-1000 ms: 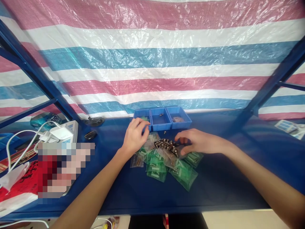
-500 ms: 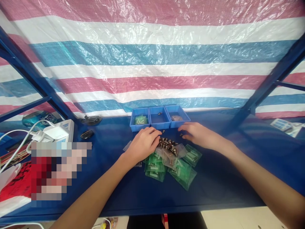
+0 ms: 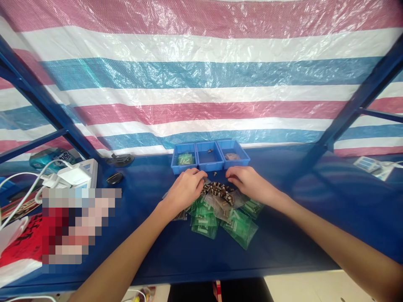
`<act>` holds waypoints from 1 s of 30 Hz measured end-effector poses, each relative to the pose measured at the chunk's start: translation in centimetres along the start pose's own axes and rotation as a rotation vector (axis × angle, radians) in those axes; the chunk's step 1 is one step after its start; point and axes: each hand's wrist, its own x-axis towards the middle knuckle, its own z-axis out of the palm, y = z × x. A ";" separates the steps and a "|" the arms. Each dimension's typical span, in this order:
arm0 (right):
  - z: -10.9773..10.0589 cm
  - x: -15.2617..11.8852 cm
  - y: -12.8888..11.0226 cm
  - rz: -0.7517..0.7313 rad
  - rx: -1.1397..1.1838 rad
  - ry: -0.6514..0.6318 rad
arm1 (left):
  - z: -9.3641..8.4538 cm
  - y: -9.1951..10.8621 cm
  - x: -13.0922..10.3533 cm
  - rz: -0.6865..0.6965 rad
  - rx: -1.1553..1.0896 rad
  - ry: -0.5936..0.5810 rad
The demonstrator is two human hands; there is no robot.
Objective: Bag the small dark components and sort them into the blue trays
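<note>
Small parts pile [image 3: 219,191] between both hands.

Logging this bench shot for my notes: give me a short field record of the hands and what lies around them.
left hand: left hand resting palm down on the small bags
right hand: right hand palm down by the loose dark parts
behind hands: three blue trays; the left one holds a green bag
surface: blue bench
far left: white charger
</note>
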 end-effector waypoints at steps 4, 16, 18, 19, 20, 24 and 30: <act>0.4 -0.2 -1.7 -0.035 0.058 0.074 | 0.0 -0.3 0.1 -0.059 -0.003 -0.019; 0.3 -0.5 -3.7 0.033 0.324 0.165 | 0.0 0.1 0.1 0.075 -0.018 0.031; 0.4 -0.6 -3.8 0.094 0.442 0.186 | -0.1 0.6 0.1 0.118 -0.037 0.046; 0.4 -0.6 -3.8 0.116 0.494 0.194 | -0.2 0.8 0.1 0.132 -0.050 0.056; 0.5 -0.6 -3.9 0.127 0.530 0.200 | -0.2 1.0 0.1 0.141 -0.064 0.070; 0.6 -0.8 -4.1 0.098 0.558 0.210 | 0.0 1.5 0.0 0.152 -0.089 0.109; 0.7 -0.8 -4.2 0.065 0.518 0.201 | 0.1 1.4 -0.4 0.157 -0.096 0.118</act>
